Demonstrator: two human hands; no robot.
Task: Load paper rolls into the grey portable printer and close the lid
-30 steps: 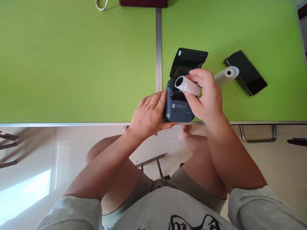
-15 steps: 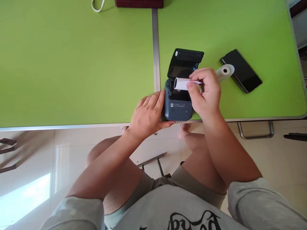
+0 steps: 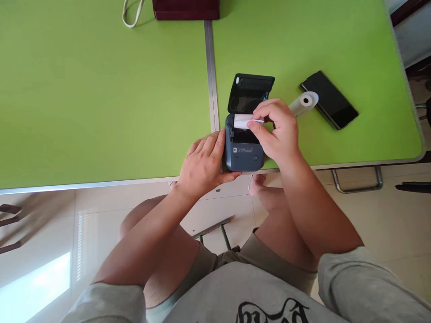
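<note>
A small dark blue-grey label printer (image 3: 244, 158) rests at the front edge of the green table, its black lid (image 3: 252, 92) swung up and back. My left hand (image 3: 202, 166) lies along the printer's left side, with the thumb at its front edge, gripping the body. Over the open paper bay, my right hand (image 3: 278, 130) pinches a white paper roll (image 3: 240, 121) between thumb and fingers. The roll lies crosswise at the back of the bay; its right end is hidden by the fingers. Whether it touches the bay floor I cannot tell.
Behind my right hand lies another white paper roll (image 3: 305, 101), close to a black phone (image 3: 332, 99). A dark red box (image 3: 186, 9) and a white strap (image 3: 133, 13) are at the far side. A metal strip (image 3: 210, 76) crosses the green table (image 3: 101, 98).
The paper roll in my right hand has come down a little into the printer's bay. The whole view has shifted slightly; my left hand stays on the printer.
</note>
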